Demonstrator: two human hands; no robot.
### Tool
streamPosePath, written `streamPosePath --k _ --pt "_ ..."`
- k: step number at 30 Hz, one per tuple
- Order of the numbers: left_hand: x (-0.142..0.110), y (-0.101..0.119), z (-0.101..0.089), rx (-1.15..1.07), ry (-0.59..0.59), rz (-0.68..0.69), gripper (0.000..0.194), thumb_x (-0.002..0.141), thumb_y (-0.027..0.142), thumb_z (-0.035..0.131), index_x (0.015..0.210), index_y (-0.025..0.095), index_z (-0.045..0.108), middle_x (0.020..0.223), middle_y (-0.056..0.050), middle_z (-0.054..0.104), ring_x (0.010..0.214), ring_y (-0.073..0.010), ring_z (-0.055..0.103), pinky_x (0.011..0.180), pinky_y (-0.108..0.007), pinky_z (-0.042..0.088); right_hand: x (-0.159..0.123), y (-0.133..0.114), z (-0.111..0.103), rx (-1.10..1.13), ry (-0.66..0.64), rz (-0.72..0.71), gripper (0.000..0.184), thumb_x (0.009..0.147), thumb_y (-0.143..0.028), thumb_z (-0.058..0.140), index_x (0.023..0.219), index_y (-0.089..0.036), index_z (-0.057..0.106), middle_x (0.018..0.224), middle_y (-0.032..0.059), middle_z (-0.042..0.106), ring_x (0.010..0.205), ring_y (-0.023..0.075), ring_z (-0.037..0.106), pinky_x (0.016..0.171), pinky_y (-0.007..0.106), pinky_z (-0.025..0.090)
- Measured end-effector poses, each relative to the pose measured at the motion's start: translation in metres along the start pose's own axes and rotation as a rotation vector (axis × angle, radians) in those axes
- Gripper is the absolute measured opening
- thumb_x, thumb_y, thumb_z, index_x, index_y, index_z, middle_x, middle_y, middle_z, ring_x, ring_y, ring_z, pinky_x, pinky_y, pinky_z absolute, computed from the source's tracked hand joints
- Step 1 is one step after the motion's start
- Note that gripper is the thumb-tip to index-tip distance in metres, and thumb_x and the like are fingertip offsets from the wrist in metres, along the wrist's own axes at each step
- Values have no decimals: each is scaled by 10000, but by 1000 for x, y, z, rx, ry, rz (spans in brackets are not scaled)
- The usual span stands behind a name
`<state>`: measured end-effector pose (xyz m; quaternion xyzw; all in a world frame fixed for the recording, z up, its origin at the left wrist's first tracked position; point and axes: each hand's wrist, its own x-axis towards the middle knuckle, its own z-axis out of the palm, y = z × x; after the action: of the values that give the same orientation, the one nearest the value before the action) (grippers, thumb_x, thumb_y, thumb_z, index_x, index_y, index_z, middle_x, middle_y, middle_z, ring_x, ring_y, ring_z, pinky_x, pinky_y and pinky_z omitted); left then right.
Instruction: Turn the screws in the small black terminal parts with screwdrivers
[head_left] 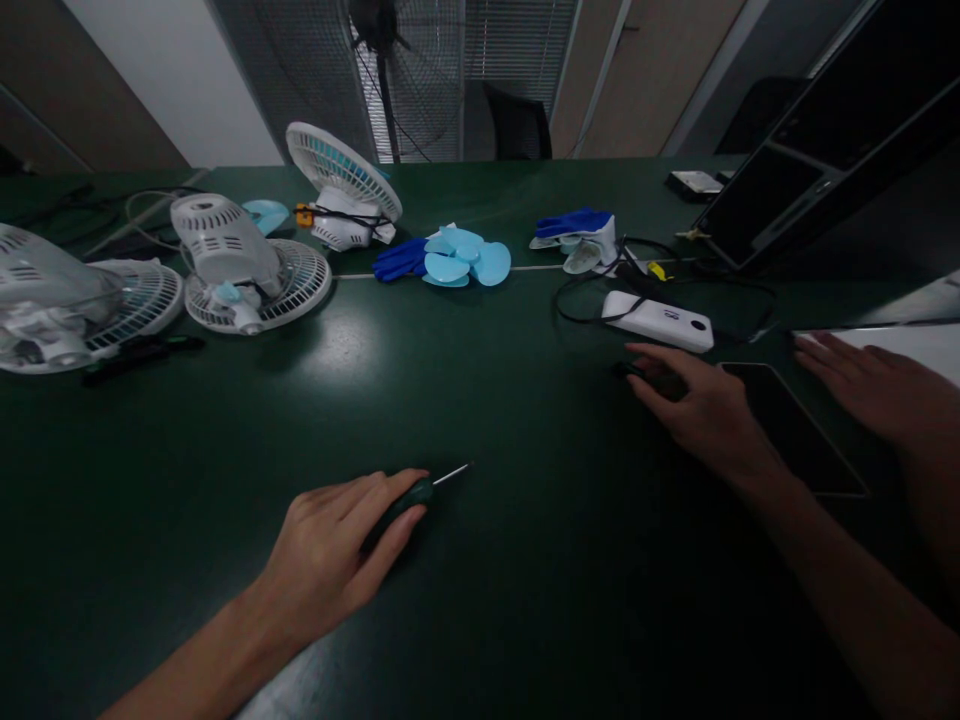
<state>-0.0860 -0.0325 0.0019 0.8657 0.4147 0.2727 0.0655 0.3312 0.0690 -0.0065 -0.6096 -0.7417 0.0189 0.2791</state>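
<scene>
My left hand (349, 535) is closed around the dark green handle of a screwdriver (454, 473), low over the green table. Its thin metal shaft points up and to the right. Over on the right, my right hand (705, 410) has its thumb and fingers curled around a small dark object (627, 370), whose kind I cannot make out. Just beyond that hand lies a white power bank-like device (658, 320) with a black cable. A dark flat panel with a pale edge (795, 430) lies beside my right wrist.
Another person's hand (885, 390) rests at the right edge, near a white sheet. White fans (259, 285) stand at the left. A light-blue fan blade (465, 257), a blue glove (401, 260) and another glove pair (577, 235) lie along the back. A black cabinet (802, 170) rises at the right.
</scene>
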Motion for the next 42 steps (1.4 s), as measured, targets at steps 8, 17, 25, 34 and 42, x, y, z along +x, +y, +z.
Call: streamPosePath --k 8,17,25,34,42 --pt "3 4 -1 24 -79 53 315 1005 255 529 1304 189 600 862 -29 672 667 -136 660 554 -262 510 -35 -117 6 490 -463 -242 371 923 -230 635 1286 -282 576 1166 21 685 1003 161 645 852 313 539" --pt "2 5 -2 -20 -82 129 278 940 205 562 1201 165 652 789 -40 658 633 -181 628 526 -321 493 -45 -133 17 515 -608 -315 304 900 -181 645 1189 -245 574 1130 26 681 1010 184 623 898 377 459" --pt "5 7 -1 -21 -90 138 282 942 199 553 1198 144 657 791 -40 668 631 -174 641 530 -309 508 -46 -134 17 523 -607 -325 298 904 -179 635 1186 -256 576 1137 24 688 1023 185 622 920 381 429" --pt "4 5 1 4 -92 163 279 974 234 541 1227 162 636 802 -35 703 650 -174 671 547 -302 531 -48 -140 19 550 -629 -347 310 902 -163 627 1193 -250 564 1111 22 686 990 180 608 888 370 410" --pt "-2 2 -6 114 132 -24 299 1035 361 479 1259 219 618 995 -24 790 797 -151 756 707 -240 582 -48 -142 19 551 -661 -350 348 909 -190 638 1242 -255 560 1154 30 689 1035 192 603 923 386 411"
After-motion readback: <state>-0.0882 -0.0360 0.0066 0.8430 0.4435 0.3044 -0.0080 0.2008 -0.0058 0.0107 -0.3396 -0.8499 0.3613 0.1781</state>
